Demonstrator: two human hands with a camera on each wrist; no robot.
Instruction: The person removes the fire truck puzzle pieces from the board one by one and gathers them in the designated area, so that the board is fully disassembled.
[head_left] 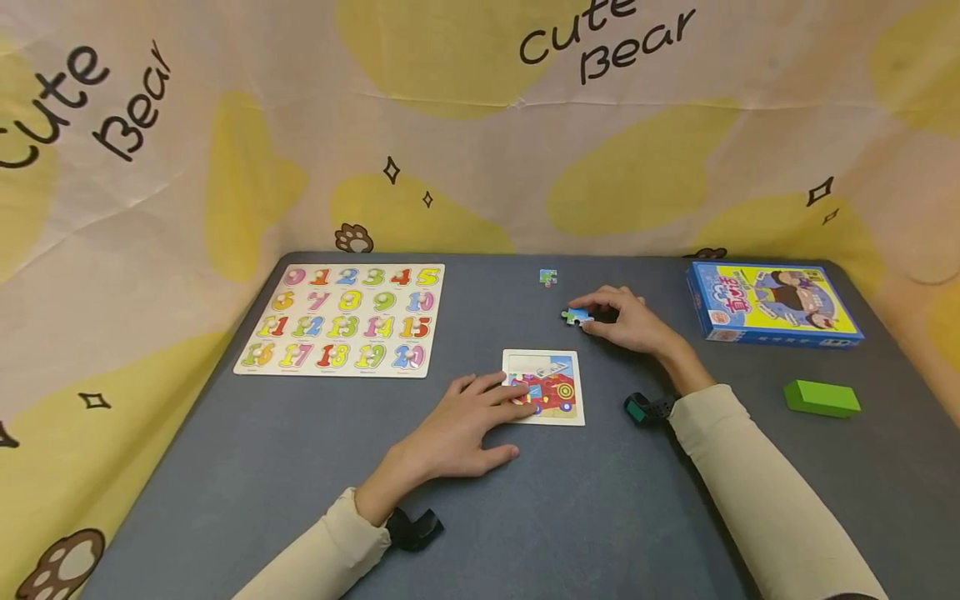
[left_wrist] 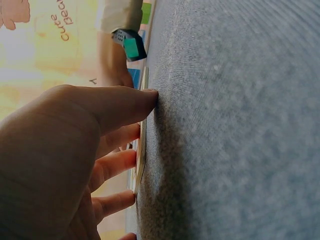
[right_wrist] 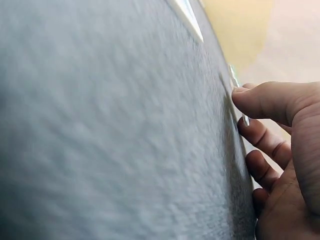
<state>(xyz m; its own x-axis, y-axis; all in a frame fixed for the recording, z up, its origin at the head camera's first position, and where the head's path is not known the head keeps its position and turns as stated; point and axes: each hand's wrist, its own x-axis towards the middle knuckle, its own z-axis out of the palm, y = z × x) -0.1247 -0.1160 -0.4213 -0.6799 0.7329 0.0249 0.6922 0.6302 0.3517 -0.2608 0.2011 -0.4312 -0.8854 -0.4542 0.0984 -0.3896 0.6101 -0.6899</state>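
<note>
A small wooden puzzle board with a red vehicle picture lies in the middle of the table. My left hand rests its spread, fairly straight fingers on the board's left side, its thumb on the table. In the left wrist view, the fingertips touch the thin board edge-on. Beyond the board, my right hand pinches a blue and green jigsaw piece between thumb and fingers, low over the table; in the right wrist view the piece is mostly hidden. Another small jigsaw piece lies farther back.
On the left lies a number board with colourful numerals. At the back right is a blue and yellow puzzle box, with a green block in front of it. A patterned cloth hangs behind the grey table.
</note>
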